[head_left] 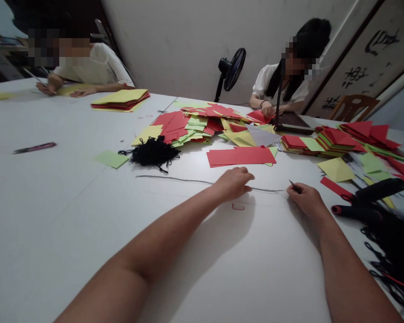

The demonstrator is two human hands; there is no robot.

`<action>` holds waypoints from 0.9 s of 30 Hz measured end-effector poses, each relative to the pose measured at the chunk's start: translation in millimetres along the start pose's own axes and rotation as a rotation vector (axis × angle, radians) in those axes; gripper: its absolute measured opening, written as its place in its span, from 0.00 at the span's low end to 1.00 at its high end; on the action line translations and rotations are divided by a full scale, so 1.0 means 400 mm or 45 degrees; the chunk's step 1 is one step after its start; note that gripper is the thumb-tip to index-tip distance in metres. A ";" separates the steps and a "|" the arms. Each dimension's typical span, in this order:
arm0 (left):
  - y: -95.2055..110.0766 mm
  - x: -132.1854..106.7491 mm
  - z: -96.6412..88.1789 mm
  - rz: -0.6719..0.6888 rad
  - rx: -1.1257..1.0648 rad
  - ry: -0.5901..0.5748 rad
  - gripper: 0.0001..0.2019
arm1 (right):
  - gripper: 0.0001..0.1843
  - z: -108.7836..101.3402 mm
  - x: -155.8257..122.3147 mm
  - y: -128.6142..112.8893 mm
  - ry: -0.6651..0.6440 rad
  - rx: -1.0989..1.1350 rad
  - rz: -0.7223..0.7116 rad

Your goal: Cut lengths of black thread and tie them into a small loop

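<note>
A thin dark cord [175,179] lies stretched from left to right across the white table. My left hand [233,184] is over the middle of it, fingers spread a little and thumb apart, gripping nothing I can see. At the cord's right end, my right hand [306,199] is closed around a small dark pointed tool [295,186] whose tip sticks up past the fingers. Its exact kind is hidden by the hand. Whether these fingers also pinch the cord end, I cannot tell. Just beyond my left hand are red paper strips [240,156].
A tangle of black cords [153,152] sits left of a heap of coloured paper [188,125]. Black-handled tools [360,211] and more black cords [393,251] lie at right. A craft knife [35,148] is at left. Two people sit across the table, near a fan [234,69].
</note>
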State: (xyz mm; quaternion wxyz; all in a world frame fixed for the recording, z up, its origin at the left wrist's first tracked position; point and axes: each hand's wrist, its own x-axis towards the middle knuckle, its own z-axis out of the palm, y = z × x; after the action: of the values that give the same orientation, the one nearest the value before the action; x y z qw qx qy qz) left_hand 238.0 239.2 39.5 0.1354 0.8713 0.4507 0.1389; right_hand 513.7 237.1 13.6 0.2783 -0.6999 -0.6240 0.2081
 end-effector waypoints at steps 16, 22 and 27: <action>0.133 0.158 0.164 -0.122 -0.041 0.057 0.12 | 0.16 0.005 0.012 -0.001 -0.008 0.068 -0.047; 0.136 0.164 0.171 -0.128 -0.055 0.098 0.12 | 0.14 -0.003 0.013 -0.008 0.002 0.077 -0.064; 0.143 0.176 0.180 -0.111 -0.054 0.081 0.11 | 0.14 -0.007 0.016 -0.007 0.008 0.062 -0.036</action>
State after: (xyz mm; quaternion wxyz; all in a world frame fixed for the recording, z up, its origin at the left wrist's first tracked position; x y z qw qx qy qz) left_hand 346.1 257.2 1.8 0.1454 0.8429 0.4894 0.1701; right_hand 514.1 243.4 18.0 0.3003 -0.6847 -0.6276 0.2171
